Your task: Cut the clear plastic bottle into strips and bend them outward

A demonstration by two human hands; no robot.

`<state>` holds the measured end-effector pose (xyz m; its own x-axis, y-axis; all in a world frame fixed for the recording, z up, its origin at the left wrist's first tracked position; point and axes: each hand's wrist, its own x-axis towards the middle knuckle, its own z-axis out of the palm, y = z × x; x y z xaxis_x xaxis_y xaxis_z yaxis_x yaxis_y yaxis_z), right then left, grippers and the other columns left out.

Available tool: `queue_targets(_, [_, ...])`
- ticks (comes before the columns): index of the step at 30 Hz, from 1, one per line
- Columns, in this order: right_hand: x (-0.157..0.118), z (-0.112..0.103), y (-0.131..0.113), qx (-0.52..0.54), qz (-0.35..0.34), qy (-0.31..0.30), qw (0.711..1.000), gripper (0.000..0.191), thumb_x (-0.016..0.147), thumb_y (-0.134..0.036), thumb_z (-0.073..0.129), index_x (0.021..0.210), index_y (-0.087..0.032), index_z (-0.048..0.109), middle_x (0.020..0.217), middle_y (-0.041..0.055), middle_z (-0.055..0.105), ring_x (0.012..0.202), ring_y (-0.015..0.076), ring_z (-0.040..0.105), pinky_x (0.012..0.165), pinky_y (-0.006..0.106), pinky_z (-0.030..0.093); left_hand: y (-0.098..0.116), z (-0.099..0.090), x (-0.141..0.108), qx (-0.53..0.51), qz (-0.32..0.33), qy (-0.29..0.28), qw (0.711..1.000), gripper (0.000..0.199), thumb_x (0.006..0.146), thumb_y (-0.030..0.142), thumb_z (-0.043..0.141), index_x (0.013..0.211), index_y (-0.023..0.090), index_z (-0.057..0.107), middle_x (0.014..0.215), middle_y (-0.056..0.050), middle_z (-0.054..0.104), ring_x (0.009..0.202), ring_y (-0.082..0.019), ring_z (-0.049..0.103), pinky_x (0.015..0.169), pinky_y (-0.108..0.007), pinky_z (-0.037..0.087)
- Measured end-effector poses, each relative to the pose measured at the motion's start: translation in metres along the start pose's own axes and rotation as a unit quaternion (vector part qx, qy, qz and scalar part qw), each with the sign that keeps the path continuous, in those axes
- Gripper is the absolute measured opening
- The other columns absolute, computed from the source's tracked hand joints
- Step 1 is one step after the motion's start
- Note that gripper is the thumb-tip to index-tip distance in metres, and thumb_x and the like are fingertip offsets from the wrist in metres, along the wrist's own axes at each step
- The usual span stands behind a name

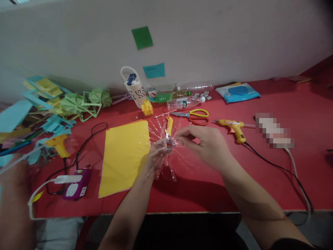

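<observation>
A clear plastic bottle top [169,144], cut into many thin strips that fan out around its neck, is held over the red table. My left hand [155,152] is closed around it near the neck, from the left side. On the right, my right hand [205,139] has thumb and forefinger pinched together at the base of the strips, apparently on one of them. Just beyond the neck lies a yellow-handled cutter knife [169,126], seen partly through the clear strips. Scissors [194,115] with yellow and red handles lie past my right hand.
Yellow paper sheets [122,159] lie left of my hands. Glue guns [235,129] with cables, a purple power adapter [78,184], plastic bottles [186,103], a wipes pack [238,93] and folded paper crafts [75,102] surround the work. Another person's arm [14,194] is at far left.
</observation>
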<state>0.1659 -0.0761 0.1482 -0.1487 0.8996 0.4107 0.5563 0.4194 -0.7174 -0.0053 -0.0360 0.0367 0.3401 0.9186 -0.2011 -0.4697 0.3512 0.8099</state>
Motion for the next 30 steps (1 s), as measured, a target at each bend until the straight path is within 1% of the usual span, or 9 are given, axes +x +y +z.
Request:
queue_targets(5, [0.000, -0.001, 0.000, -0.034, -0.003, -0.006, 0.999, 0.016, 0.089, -0.020, 0.054, 0.079, -0.020, 0.067, 0.075, 0.0004, 0.073, 0.066, 0.0127, 0.066, 0.061, 0.025, 0.047, 0.001, 0.002, -0.001, -0.004, 0.003, -0.008, 1.000, 0.032, 0.049, 0.025, 0.078, 0.080, 0.018, 0.074, 0.072, -0.003, 0.068, 0.059, -0.011, 0.057, 0.058, -0.025, 0.043])
queue_targets(9, [-0.001, -0.001, -0.002, -0.065, -0.038, 0.004, 0.997, 0.020, 0.091, -0.020, 0.050, 0.079, -0.020, 0.065, 0.073, 0.0011, 0.072, 0.064, 0.0130, 0.064, 0.060, 0.025, 0.046, 0.003, 0.004, -0.003, 0.002, 0.004, -0.004, 1.000, 0.029, 0.048, 0.026, 0.078, 0.076, 0.017, 0.073, 0.065, -0.001, 0.065, 0.054, -0.009, 0.053, 0.054, -0.023, 0.042])
queue_targets(13, [-0.003, 0.001, -0.004, -0.048, -0.062, 0.021, 0.997, 0.019, 0.093, -0.020, 0.049, 0.085, -0.021, 0.066, 0.083, 0.0010, 0.075, 0.072, 0.0131, 0.067, 0.066, 0.026, 0.048, 0.002, 0.002, -0.003, 0.003, 0.010, -0.010, 1.000, 0.026, 0.050, 0.025, 0.075, 0.075, 0.018, 0.071, 0.065, 0.000, 0.064, 0.055, -0.011, 0.054, 0.054, -0.024, 0.042])
queue_targets(16, [-0.004, 0.002, -0.004, -0.044, -0.051, 0.024, 0.997, 0.013, 0.092, -0.022, 0.053, 0.094, -0.022, 0.066, 0.086, 0.0003, 0.075, 0.073, 0.0136, 0.069, 0.066, 0.026, 0.050, 0.002, 0.001, -0.004, 0.003, 0.008, -0.026, 1.000, 0.024, 0.051, 0.024, 0.073, 0.074, 0.018, 0.071, 0.064, 0.000, 0.063, 0.053, -0.010, 0.052, 0.055, -0.025, 0.042])
queue_targets(18, [-0.005, 0.002, -0.004, -0.044, -0.043, 0.022, 0.998, 0.014, 0.091, -0.023, 0.054, 0.101, -0.023, 0.065, 0.085, 0.0001, 0.075, 0.074, 0.0140, 0.070, 0.066, 0.026, 0.051, 0.002, 0.002, -0.004, 0.003, 0.011, -0.030, 0.999, 0.024, 0.052, 0.024, 0.073, 0.076, 0.018, 0.072, 0.063, 0.001, 0.063, 0.053, -0.010, 0.052, 0.056, -0.025, 0.042])
queue_targets(20, [-0.006, 0.002, -0.004, -0.047, -0.046, 0.022, 0.998, 0.016, 0.091, -0.023, 0.054, 0.103, -0.023, 0.064, 0.086, 0.0004, 0.075, 0.074, 0.0142, 0.070, 0.067, 0.027, 0.052, 0.003, 0.002, -0.005, 0.001, 0.015, -0.030, 0.999, 0.026, 0.053, 0.024, 0.072, 0.078, 0.018, 0.073, 0.063, 0.001, 0.063, 0.054, -0.010, 0.053, 0.057, -0.025, 0.042])
queue_targets(25, [-0.009, -0.001, -0.008, -0.061, -0.072, 0.040, 0.995, 0.015, 0.091, -0.022, 0.053, 0.100, -0.023, 0.065, 0.090, 0.0022, 0.075, 0.077, 0.0158, 0.070, 0.068, 0.029, 0.054, 0.002, 0.001, -0.006, 0.000, 0.021, -0.029, 0.999, 0.029, 0.056, 0.022, 0.071, 0.085, 0.019, 0.074, 0.070, 0.000, 0.067, 0.058, -0.011, 0.056, 0.060, -0.026, 0.043])
queue_targets(28, [-0.011, -0.008, -0.012, -0.065, -0.075, 0.065, 0.993, 0.013, 0.090, -0.020, 0.056, 0.096, -0.025, 0.066, 0.087, 0.0015, 0.074, 0.077, 0.0165, 0.070, 0.069, 0.030, 0.055, 0.000, -0.002, -0.004, -0.006, 0.028, -0.032, 0.999, 0.027, 0.057, 0.025, 0.069, 0.083, 0.018, 0.074, 0.070, -0.002, 0.067, 0.056, -0.011, 0.055, 0.058, -0.026, 0.042])
queue_targets(30, [-0.010, -0.014, -0.014, -0.069, -0.064, 0.080, 0.992, 0.013, 0.089, -0.019, 0.057, 0.092, -0.027, 0.067, 0.083, -0.0002, 0.074, 0.073, 0.0164, 0.069, 0.067, 0.031, 0.055, 0.000, -0.004, -0.003, -0.004, 0.023, -0.026, 0.999, 0.031, 0.056, 0.028, 0.070, 0.084, 0.016, 0.074, 0.070, -0.003, 0.067, 0.056, -0.011, 0.053, 0.056, -0.026, 0.041])
